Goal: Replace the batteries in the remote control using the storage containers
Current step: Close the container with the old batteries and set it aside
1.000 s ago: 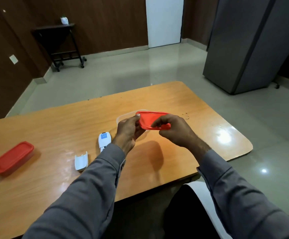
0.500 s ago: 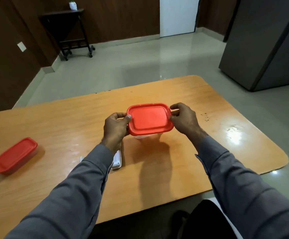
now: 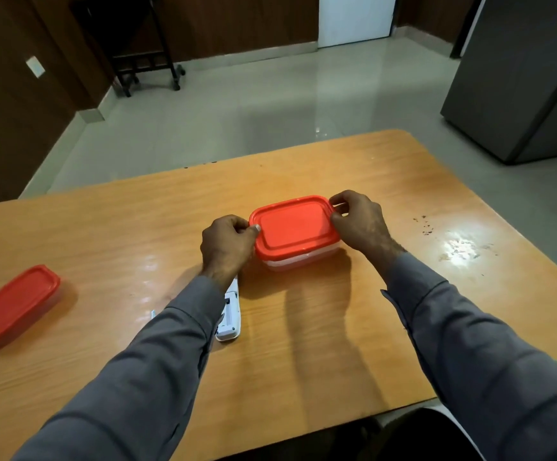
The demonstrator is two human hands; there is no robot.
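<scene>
A clear storage container with a red lid (image 3: 293, 227) stands on the wooden table (image 3: 337, 344) in the middle. My left hand (image 3: 227, 247) grips the lid's left edge, thumb on top. My right hand (image 3: 358, 221) pinches the lid's right edge. The lid lies flat on the container. A white remote control (image 3: 231, 314) lies on the table below my left wrist, partly hidden by my sleeve. A second container with a red lid (image 3: 11, 304) sits shut at the table's left edge. A sliver of a white part (image 3: 152, 314) shows beside my left sleeve.
Dark specks (image 3: 423, 224) and a bright glare patch mark the table's right side. Beyond the table are a tiled floor, a dark wheeled stand (image 3: 140, 44) at the back left and a grey cabinet (image 3: 520, 78) at the right.
The red lid went from being held tilted in the air to lying flat on the clear container. Both hands moved down onto its left and right edges. The view shifted downward.
</scene>
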